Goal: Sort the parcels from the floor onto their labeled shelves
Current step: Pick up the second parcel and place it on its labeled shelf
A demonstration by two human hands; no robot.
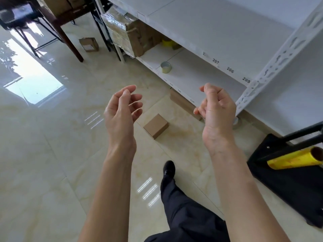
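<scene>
A small brown cardboard parcel (156, 125) lies on the tiled floor between my two raised hands, below them. A long flat brown parcel (183, 103) lies on the floor against the base of the white shelf unit (227, 49), partly hidden by my right hand. Another small parcel with a white label (89, 44) sits on the floor farther back by a table leg. My left hand (122, 109) hangs in the air with fingers loosely apart and nothing in it. My right hand (216, 107) is also empty, its fingers curled inward.
The shelf edge carries number labels 207, 206, 205 (229, 69). A tape roll (166, 67) and taped boxes (125, 32) sit on the lower shelf. A black cart with a yellow roll (293, 159) stands at right. My leg and shoe (169, 169) are below.
</scene>
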